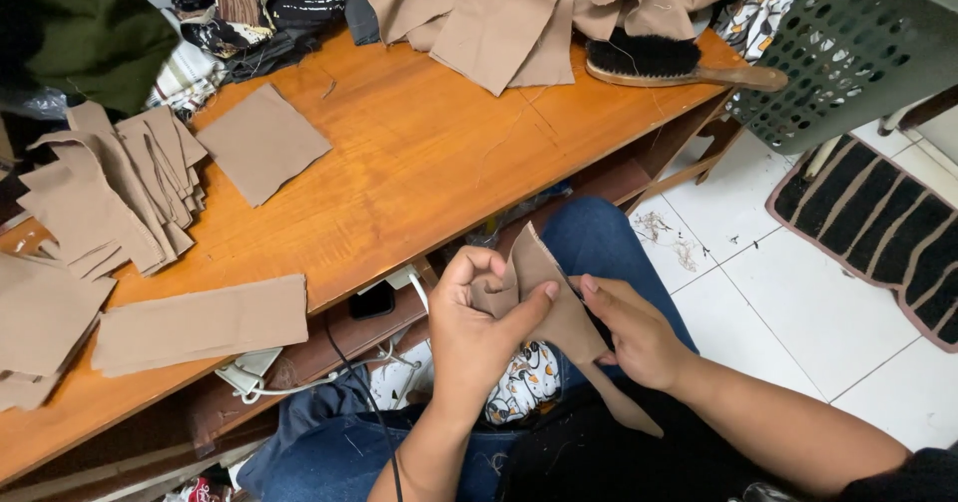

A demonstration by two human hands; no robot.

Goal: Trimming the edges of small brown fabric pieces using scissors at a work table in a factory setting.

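Both our hands pinch one tan fabric piece (pixel 559 317) over our lap: left hand (pixel 479 322) at its top, right hand (pixel 634 332) beside. Ahead, the table (pixel 419 163) carries stacked fabric pieces (pixel 110 188), a brush (pixel 659 61); a green basket (pixel 848 53) stands right.

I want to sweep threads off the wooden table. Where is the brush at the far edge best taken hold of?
Grip the brush by its bare wooden handle, coming from the right. The handle sticks out past the table corner toward the green basket, free of cloth, while the black bristle end lies against the tan fabric pile.
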